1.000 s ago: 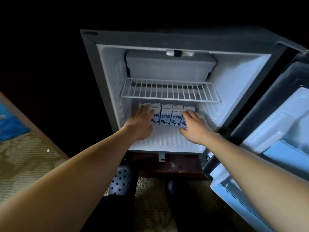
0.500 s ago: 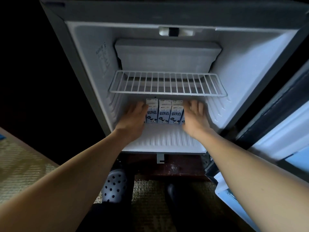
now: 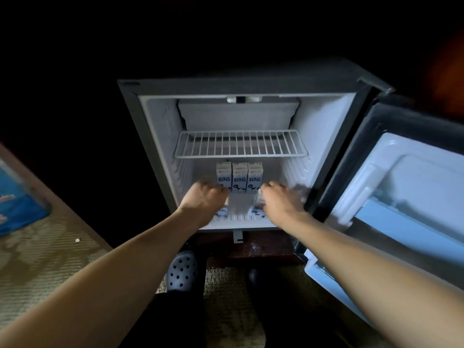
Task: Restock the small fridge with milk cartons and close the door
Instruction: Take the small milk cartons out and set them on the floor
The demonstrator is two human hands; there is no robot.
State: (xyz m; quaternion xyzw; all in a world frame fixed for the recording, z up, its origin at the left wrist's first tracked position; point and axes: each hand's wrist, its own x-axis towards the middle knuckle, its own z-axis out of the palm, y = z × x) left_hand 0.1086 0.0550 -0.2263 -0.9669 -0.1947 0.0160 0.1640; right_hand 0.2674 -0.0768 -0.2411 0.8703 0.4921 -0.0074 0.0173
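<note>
We see three back cartons (image 3: 239, 177) upright in the fridge (image 3: 155, 136), left hand (image 3: 204, 198) curled round a fourth carton (image 3: 222, 211), right hand (image 3: 280, 200) gripping a fifth carton (image 3: 254, 211), door (image 3: 401, 187) open.

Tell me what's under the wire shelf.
Three cartons stand in a row at the back. In front, the left hand grips a fourth carton and the right hand a fifth carton, both mostly covered and blurred.

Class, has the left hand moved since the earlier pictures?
Yes. The left hand has pulled back from the wire shelf toward the front edge of the fridge, gripping a milk carton.
</note>
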